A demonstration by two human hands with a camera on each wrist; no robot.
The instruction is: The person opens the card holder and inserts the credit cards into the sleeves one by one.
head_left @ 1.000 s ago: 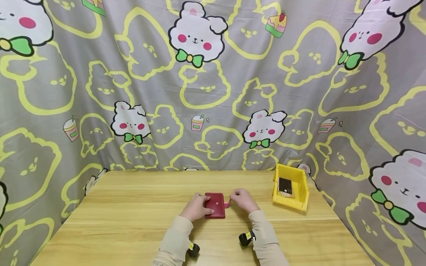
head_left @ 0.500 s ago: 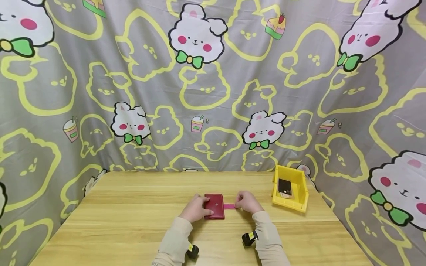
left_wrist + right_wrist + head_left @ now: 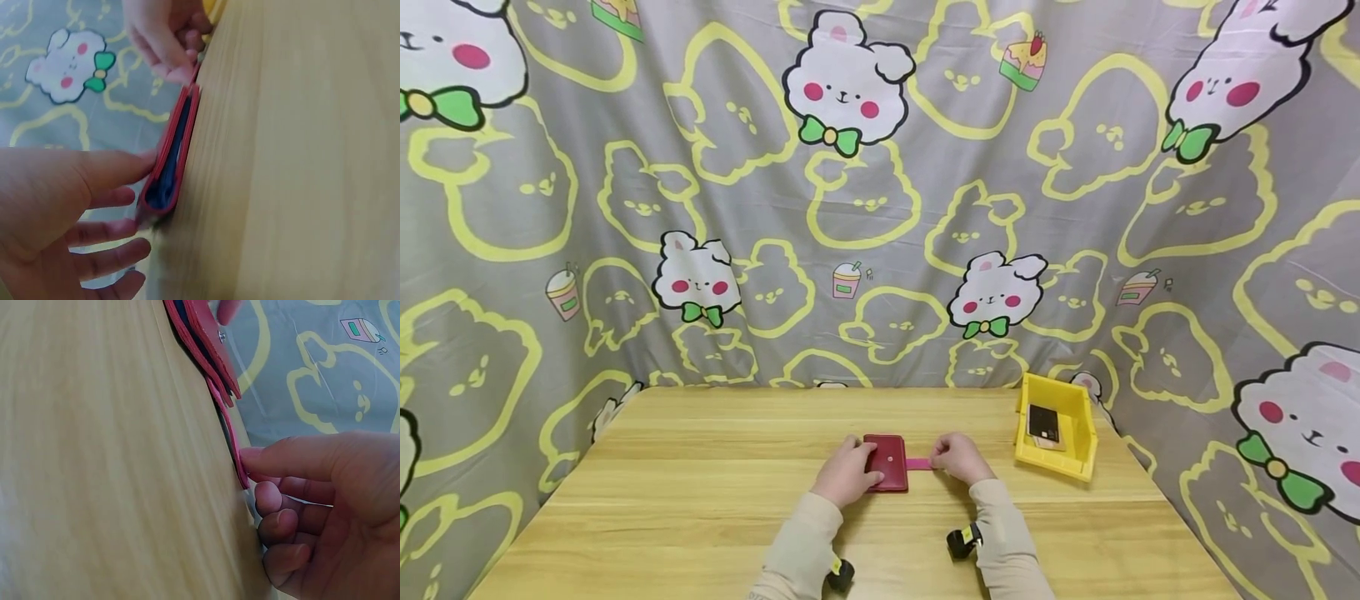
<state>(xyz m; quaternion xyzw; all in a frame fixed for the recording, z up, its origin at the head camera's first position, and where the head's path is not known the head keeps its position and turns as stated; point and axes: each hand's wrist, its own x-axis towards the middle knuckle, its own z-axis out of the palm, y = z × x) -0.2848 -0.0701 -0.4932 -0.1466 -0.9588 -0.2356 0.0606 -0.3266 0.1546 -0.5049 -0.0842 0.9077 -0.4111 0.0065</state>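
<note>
Covering the whole area under both hands, the light wood-grain surface (image 3: 685, 500) runs back to a grey fabric curtain (image 3: 861, 196) printed with white rabbit heads, yellow outlines and pink cups; the curtain stands beyond the hands and to either side.

Count:
- Hands: 2, in beige sleeves (image 3: 1007, 533). Left hand (image 3: 842, 473) holds the wallet's near end, thumb on the cover. Right hand (image 3: 958, 458) pinches the strap's free end between thumb and forefinger.
- Dark red, folded leather-look wallet (image 3: 891, 468): 1, lying flat between the hands, touching the left; silver stud on its cover.
- Bright pink flat strap (image 3: 918, 464): 1, extending from the wallet to the right hand.
- Yellow plastic open bin (image 3: 1055, 460): 1, right of and slightly beyond the right hand. Inside: 1 black rectangular card (image 3: 1043, 423) over paler material; number of pieces beneath unclear.
- Small black wrist-worn devices (image 3: 961, 543): 2, one behind each hand.
</note>
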